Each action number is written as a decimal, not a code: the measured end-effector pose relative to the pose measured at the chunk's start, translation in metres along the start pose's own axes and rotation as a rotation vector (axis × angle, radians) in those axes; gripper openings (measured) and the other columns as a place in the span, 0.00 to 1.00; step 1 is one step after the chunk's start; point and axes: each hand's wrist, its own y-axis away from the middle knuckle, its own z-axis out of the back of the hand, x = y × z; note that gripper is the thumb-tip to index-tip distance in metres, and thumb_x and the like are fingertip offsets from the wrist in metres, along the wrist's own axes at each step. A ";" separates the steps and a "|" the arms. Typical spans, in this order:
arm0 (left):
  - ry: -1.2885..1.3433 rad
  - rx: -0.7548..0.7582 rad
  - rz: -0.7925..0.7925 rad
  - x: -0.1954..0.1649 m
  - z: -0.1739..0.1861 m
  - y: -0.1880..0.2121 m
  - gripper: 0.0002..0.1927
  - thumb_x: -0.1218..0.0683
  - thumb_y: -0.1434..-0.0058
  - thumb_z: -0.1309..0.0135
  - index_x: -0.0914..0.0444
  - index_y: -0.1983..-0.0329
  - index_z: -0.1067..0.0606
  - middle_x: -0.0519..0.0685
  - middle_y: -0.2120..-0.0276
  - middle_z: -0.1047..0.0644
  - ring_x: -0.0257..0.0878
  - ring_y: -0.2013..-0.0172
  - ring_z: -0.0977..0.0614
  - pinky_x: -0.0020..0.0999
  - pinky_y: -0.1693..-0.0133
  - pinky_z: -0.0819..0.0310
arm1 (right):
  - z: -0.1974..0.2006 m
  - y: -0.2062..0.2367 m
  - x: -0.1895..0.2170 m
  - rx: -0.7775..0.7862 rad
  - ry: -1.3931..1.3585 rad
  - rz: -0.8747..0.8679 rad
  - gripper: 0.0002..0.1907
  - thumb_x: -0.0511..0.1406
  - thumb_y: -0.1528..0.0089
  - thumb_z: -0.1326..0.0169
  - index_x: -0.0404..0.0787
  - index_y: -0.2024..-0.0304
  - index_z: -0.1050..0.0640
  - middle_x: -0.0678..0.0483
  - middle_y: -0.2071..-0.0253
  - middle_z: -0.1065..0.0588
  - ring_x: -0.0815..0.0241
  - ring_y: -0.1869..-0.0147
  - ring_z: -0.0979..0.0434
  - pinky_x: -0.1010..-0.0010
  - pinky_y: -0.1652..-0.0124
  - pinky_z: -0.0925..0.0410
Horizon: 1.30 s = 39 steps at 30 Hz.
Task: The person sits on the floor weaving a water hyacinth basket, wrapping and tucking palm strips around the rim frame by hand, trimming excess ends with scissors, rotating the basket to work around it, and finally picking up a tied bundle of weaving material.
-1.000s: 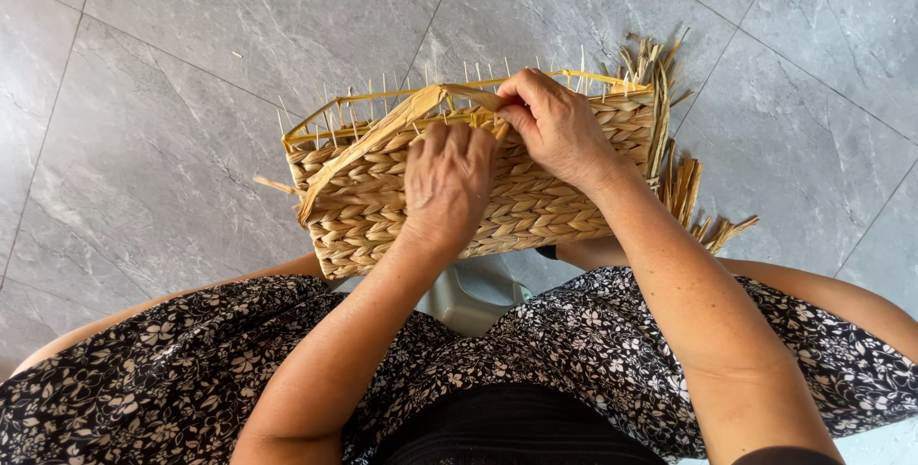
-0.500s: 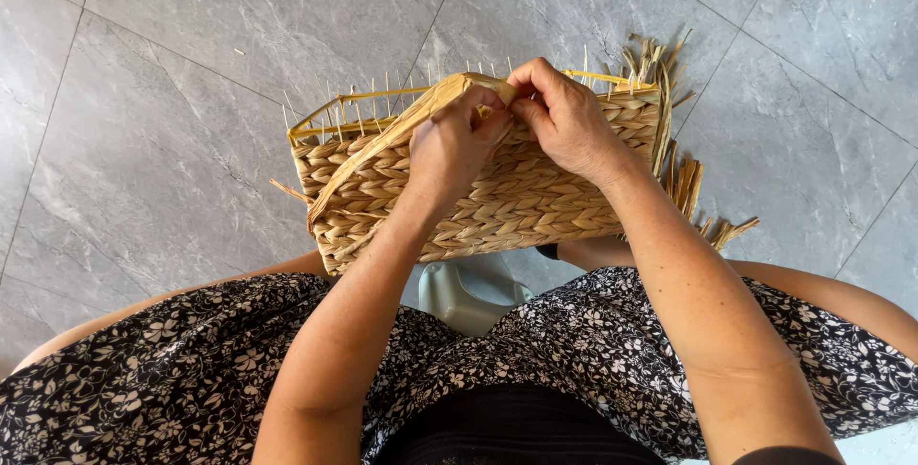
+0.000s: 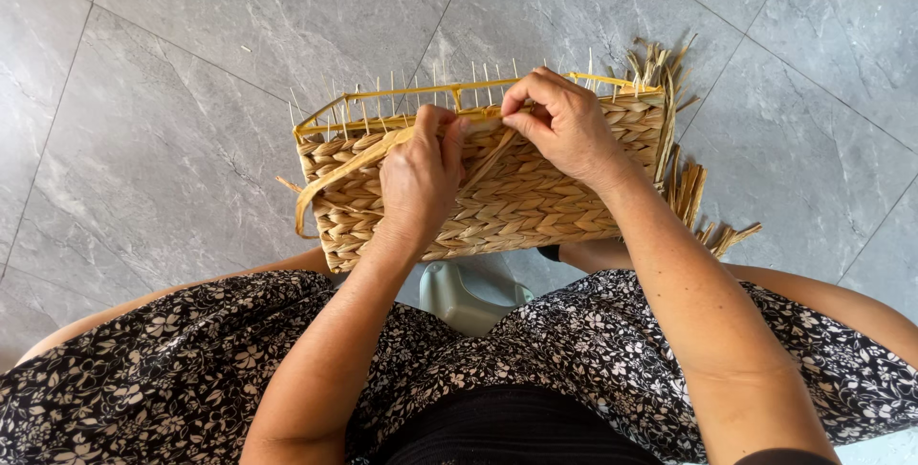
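Note:
A rectangular woven straw basket (image 3: pixel 535 202) on a yellow wire frame (image 3: pixel 402 100) rests on the floor against my knees. Thin upright wires stick up along its unfinished top edge. My left hand (image 3: pixel 421 178) grips a flat straw strand (image 3: pixel 349 171) that loops down the basket's left side. My right hand (image 3: pixel 564 126) pinches the same strand at the top rim, close beside the left hand. Loose straw ends (image 3: pixel 693 188) fan out at the basket's right side.
I sit on a grey tiled floor (image 3: pixel 191 73), wearing a dark floral dress (image 3: pixel 182 369). A pale green plastic object (image 3: pixel 469 295) lies between my knees, under the basket's near edge.
My left hand has risen from the basket's front face to the top rim, beside the right hand, pulling the strand tighter. The loop on the left has shrunk.

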 end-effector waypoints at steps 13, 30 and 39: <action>-0.174 -0.011 -0.409 -0.028 0.010 0.012 0.23 0.45 0.42 0.43 0.62 0.50 0.30 0.56 0.61 0.24 0.50 0.60 0.19 0.43 0.62 0.21 | 0.000 -0.003 0.001 -0.048 0.140 0.034 0.08 0.35 0.32 0.40 0.41 0.54 0.24 0.55 0.61 0.19 0.61 0.60 0.16 0.71 0.62 0.24; -0.208 -0.243 -0.494 -0.033 0.063 -0.019 0.12 0.48 0.35 0.36 0.59 0.66 0.24 0.47 0.68 0.25 0.48 0.62 0.25 0.44 0.61 0.30 | -0.013 -0.003 0.012 -0.034 0.300 0.000 0.06 0.33 0.34 0.38 0.44 0.54 0.20 0.54 0.60 0.22 0.58 0.60 0.18 0.67 0.60 0.25; -0.375 -0.153 -0.356 -0.027 0.020 -0.012 0.11 0.52 0.42 0.40 0.60 0.59 0.25 0.50 0.59 0.26 0.48 0.57 0.28 0.45 0.58 0.35 | -0.013 -0.006 0.017 -0.122 0.170 0.034 0.10 0.29 0.33 0.41 0.38 0.53 0.28 0.49 0.58 0.21 0.55 0.56 0.17 0.65 0.58 0.24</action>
